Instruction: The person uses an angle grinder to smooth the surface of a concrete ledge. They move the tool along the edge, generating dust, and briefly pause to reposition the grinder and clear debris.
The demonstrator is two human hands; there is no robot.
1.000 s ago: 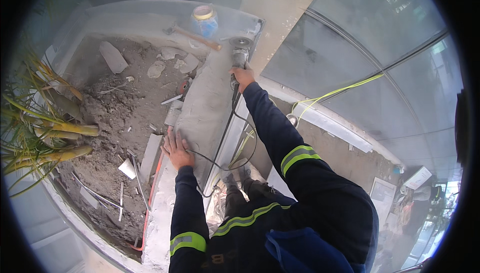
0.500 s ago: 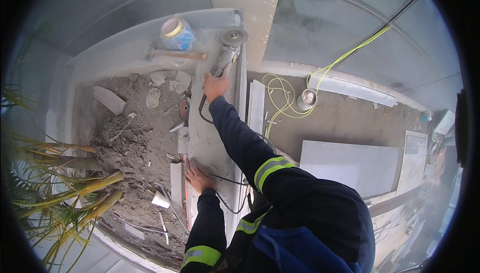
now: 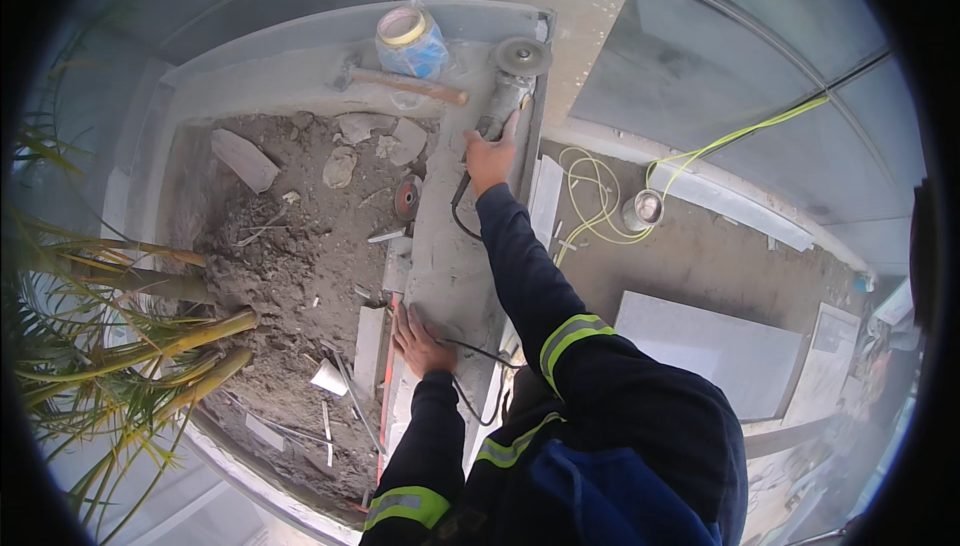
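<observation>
My right hand (image 3: 488, 160) is closed round the rear of a grey angle grinder (image 3: 511, 98), reaching far along a dusty ledge (image 3: 450, 276). Its round disc (image 3: 522, 57) is uppermost, by the ledge's far right corner. Flat on the nearer part of the same ledge lies my left hand (image 3: 421, 346), fingers stretched and holding nothing. A black power cord (image 3: 474, 349) runs beside it. To the grinder's left are a wooden-handled hammer (image 3: 415, 84) and a clear tub with blue inside (image 3: 425, 54), topped by a roll of tape (image 3: 402, 26).
Left of the ledge, a bed of soil (image 3: 300, 266) holds stone pieces, a loose cutting disc (image 3: 407, 197) and palm stems (image 3: 200, 336). On the right are a yellow-green cord (image 3: 600, 208), an open tin (image 3: 643, 210) and a large grey slab (image 3: 710, 351). Glass panels stand behind.
The view has swung, so the ledge and the things on it sit further right in the picture. My right hand still grips the grinder, and my left still rests on the ledge.
</observation>
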